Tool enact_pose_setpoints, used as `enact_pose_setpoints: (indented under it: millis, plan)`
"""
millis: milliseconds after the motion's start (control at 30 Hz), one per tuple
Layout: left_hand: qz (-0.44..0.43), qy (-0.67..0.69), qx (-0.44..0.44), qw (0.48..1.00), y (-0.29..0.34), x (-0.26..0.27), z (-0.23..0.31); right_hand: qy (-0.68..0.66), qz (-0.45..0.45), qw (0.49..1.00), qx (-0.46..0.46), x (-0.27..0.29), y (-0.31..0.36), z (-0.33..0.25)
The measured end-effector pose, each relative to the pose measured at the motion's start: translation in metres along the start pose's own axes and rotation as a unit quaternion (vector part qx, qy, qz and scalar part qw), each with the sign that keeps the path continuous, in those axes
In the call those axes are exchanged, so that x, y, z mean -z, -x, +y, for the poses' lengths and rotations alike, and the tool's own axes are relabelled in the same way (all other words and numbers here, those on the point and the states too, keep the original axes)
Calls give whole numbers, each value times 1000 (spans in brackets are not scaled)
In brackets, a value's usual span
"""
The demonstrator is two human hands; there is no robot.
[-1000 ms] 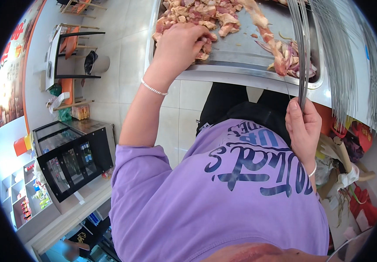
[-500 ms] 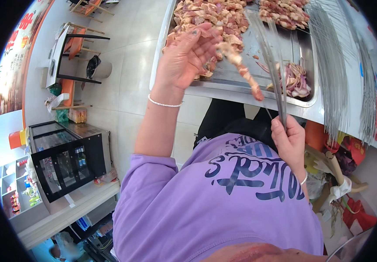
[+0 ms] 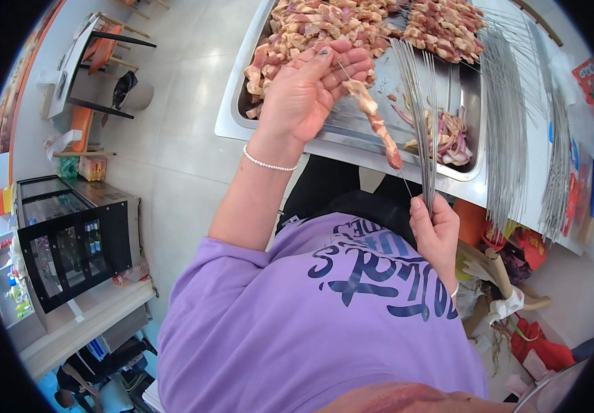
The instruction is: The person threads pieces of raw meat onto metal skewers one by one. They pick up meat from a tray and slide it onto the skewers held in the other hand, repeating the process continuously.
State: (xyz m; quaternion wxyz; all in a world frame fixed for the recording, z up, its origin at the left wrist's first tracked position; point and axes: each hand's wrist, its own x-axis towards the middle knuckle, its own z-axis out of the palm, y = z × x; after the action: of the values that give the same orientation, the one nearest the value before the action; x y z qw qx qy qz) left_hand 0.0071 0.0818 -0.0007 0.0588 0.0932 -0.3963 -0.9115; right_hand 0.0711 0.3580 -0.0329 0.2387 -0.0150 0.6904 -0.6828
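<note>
My right hand (image 3: 436, 230) is closed round the lower ends of a bundle of thin metal skewers (image 3: 421, 124). Its fingers also hold one skewer threaded with meat pieces (image 3: 378, 127), which slants up to the left, apart from the bundle. My left hand (image 3: 311, 89) is palm up at that skewer's bare tip, fingers apart and slightly curled; I cannot tell whether it touches the tip. Behind the left hand, a heap of raw meat pieces (image 3: 324, 27) fills the left of a metal tray (image 3: 352, 136). Sliced purple onion (image 3: 452, 141) lies in its near right corner.
Finished meat skewers (image 3: 443, 31) lie at the tray's far right. Loose metal skewers (image 3: 505, 131) spread over the white table right of it, with another bunch (image 3: 557, 165) beyond. A black-framed glass cabinet (image 3: 73, 244) stands at left. Bags (image 3: 541, 344) lie on the lower right.
The view has shifted slightly. The skewer bundle stands more upright, and the meat skewer, blurred before, is now steady with its tip at my left fingers.
</note>
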Motion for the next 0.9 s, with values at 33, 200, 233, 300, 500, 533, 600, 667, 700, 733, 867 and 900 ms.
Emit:
enact_pose_setpoints:
  millis: [33,200,233,300,500,533,600,667,700,733,867,900]
  plan:
    - [-2,-5,-1,1000,0,0,0,0,0,1000,-2,0,0,0]
    - [-14,-4,-40,999,1,-1,-5,12,7,1000,-2,-1,0,1]
    - [-17,-7,-48,999,1,0,-6,14,8,1000,-2,-2,0,1]
    - [-12,-5,-65,998,1,-1,-9,17,12,1000,-5,-2,0,1]
    - [-10,-43,-140,989,3,-9,-20,11,40,999,-13,-4,1,4]
    - [-8,-42,-153,987,4,-11,-22,0,41,999,-15,-4,1,5]
    - [-3,-8,-155,988,4,-12,-25,-21,42,999,-15,-6,1,8]
    - [3,22,-149,989,5,-13,-26,-42,42,998,-12,-8,2,12]
    - [7,34,-143,989,5,-12,-26,-44,39,998,-8,-8,2,14]
    - [11,45,-137,989,6,-12,-26,-46,35,998,-5,-7,2,16]
    - [-13,71,-116,991,9,-12,-29,-38,23,999,11,-6,1,15]
    - [-18,76,-109,991,10,-12,-29,-36,24,999,11,-6,1,15]
